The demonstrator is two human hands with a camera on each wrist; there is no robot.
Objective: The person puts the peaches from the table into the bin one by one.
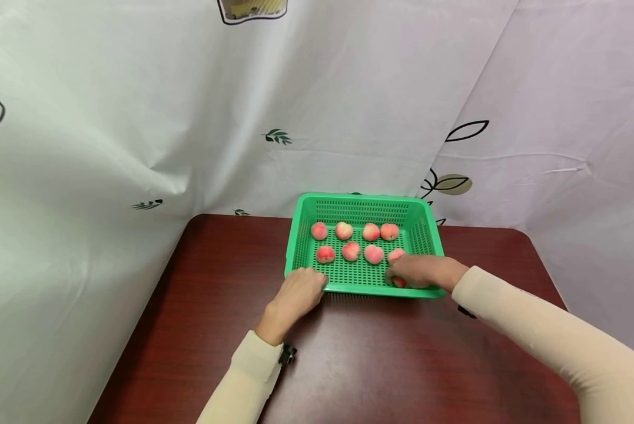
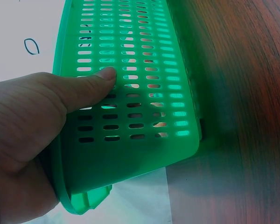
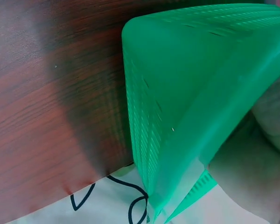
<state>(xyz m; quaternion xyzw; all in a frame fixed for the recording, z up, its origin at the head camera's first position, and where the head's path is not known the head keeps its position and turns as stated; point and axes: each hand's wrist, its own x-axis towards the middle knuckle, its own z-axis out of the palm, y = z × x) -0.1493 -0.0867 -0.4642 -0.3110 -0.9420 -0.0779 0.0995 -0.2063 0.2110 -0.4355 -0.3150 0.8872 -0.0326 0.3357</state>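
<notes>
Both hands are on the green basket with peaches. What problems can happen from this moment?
1. The peaches lie loose in the basket; a tilt or jerk could roll them together or bruise them.
2. The left hand holds only the near rim, thumb on the slotted wall, so the thin plastic may flex or slip.
3. The right hand reaches over the rim beside a peach and could squash or knock it.

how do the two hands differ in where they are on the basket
The left hand grips the near left rim of the basket, thumb against its slotted wall; the right hand reaches over the near right rim, into the basket. The left hand touches no peach; the right hand lies over a peach that it largely hides. Both wear cream sleeves.
</notes>
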